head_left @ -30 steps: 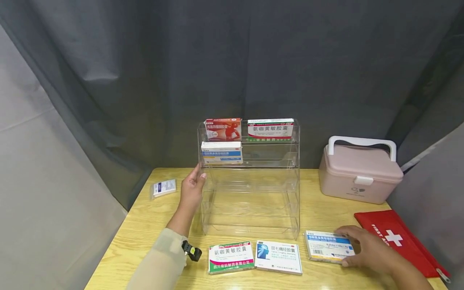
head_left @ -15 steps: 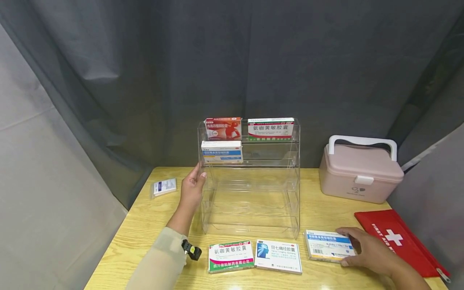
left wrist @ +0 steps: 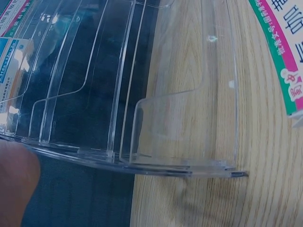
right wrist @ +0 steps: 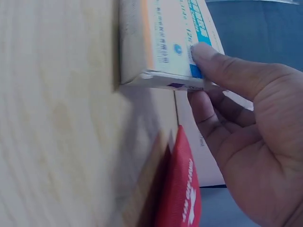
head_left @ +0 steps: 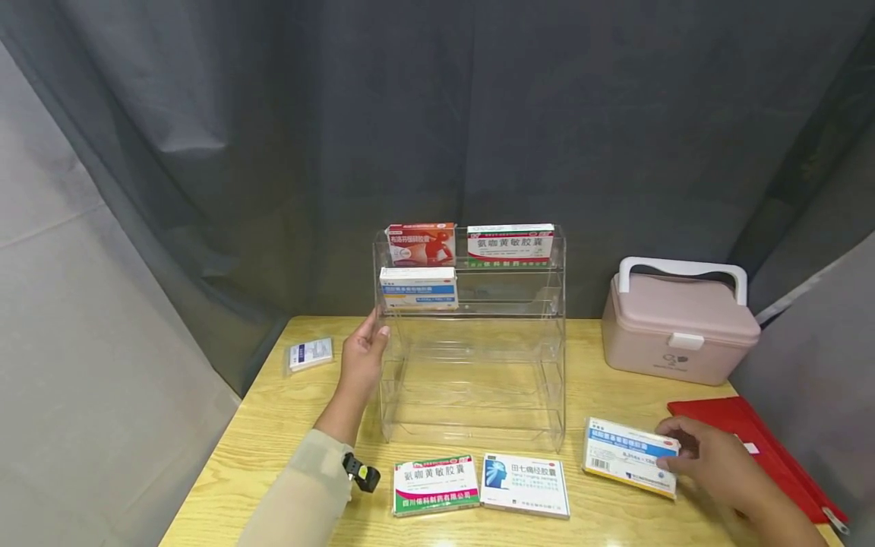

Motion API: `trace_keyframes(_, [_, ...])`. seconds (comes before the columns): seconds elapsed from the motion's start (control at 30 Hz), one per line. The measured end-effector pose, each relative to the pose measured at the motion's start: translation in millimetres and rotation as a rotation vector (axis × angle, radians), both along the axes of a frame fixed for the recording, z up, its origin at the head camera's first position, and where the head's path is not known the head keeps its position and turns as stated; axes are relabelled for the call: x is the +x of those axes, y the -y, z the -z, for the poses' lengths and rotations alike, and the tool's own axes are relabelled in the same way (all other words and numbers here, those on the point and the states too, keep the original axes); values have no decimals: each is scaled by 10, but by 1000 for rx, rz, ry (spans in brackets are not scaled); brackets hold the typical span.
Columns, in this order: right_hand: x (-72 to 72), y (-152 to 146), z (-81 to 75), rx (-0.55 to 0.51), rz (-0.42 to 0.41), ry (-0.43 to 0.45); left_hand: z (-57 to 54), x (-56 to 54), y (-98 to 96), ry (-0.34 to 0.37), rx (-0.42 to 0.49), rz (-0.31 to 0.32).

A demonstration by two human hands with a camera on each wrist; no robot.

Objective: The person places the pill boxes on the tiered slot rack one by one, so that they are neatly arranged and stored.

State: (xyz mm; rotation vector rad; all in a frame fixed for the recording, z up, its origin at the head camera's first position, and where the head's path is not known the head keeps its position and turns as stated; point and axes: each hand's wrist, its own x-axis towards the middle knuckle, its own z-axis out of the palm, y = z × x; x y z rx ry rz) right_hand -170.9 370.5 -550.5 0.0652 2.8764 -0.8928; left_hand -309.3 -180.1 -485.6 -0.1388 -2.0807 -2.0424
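A clear plastic tiered display rack (head_left: 472, 434) stands mid-table in the head view. My left hand (head_left: 361, 363) grips its left side panel, thumb toward the front; in the left wrist view only part of the thumb (left wrist: 18, 177) shows at the rack's edge. At the right, my right hand (head_left: 718, 460) pinches the right end of a blue-and-white medicine box (head_left: 622, 454). The right wrist view has the thumb on the printed face of this box (right wrist: 165, 42), with fingers beneath its edge. The box is tilted, its far end at or near the table.
Two medicine boxes, one green-and-pink (head_left: 436, 486) and one white-and-blue (head_left: 524, 486), lie before the rack. Its upper tiers hold a red box (head_left: 421, 245), a green-banded box (head_left: 510, 246) and a blue-striped box (head_left: 418, 289). A small packet (head_left: 311, 355), pink case (head_left: 677, 334) and red first-aid pouch (head_left: 772, 448) stand around.
My right hand has raised and tilted the blue-and-white medicine box, shifting it slightly right, and now covers more of the red pouch. My left hand stays on the rack.
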Motion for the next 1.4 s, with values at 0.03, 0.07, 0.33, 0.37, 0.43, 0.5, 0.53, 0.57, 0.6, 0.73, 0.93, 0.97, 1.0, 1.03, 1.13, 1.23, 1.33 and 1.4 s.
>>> trace_keyframes(0.03, [1,-19,-19,1,7,0,1,2,3,1,-1,0])
trace_keyframes(0.07, [8,-32,-48,-4,12,5,0,4,4,-1,1,2])
trace_keyframes(0.33, [19,-85,-321,-77,139,-120,-1,5,-10,-11,22,9])
trace_keyframes(0.37, [26,-76,-379,-95,164,-155,-4,6,-10,-10,21,9])
trace_keyframes(0.43, [33,-39,-500,-168,197,-240,-9,6,-6,-13,21,13])
trace_keyframes(0.5, [17,26,-636,-264,214,-327,-12,6,3,-14,14,11])
trace_keyframes(0.53, [-2,70,-713,-317,216,-368,-11,3,8,-16,10,11])
trace_keyframes(0.57, [-34,126,-789,-366,208,-417,-12,-1,13,-16,8,11])
trace_keyframes(0.6, [-66,191,-875,-412,196,-459,-13,-4,17,-14,9,11])
trace_keyframes(0.73, [-192,515,-1262,-504,142,-579,-16,-21,25,-6,16,12])
trace_keyframes(0.93, [-455,1092,-1828,-780,-39,-724,-20,-24,22,-2,33,9])
trace_keyframes(0.97, [-508,1180,-1903,-766,-60,-755,-16,-27,22,-4,36,9])
trace_keyframes(1.0, [-562,1269,-1969,-718,-73,-790,-10,-31,22,-7,37,9])
trace_keyframes(1.03, [-614,1355,-2030,-655,-76,-822,-5,-33,23,-9,39,9])
trace_keyframes(1.13, [-794,1567,-2155,-476,-114,-909,0,-28,22,-12,35,5])
trace_keyframes(1.23, [-966,1718,-2200,-376,-166,-944,1,-18,21,-12,27,-2])
trace_keyframes(1.33, [-1095,1817,-2176,-297,-177,-940,7,-18,17,-11,27,-2])
trace_keyframes(1.4, [-1165,1858,-2130,-259,-171,-924,10,-19,12,-11,33,1])
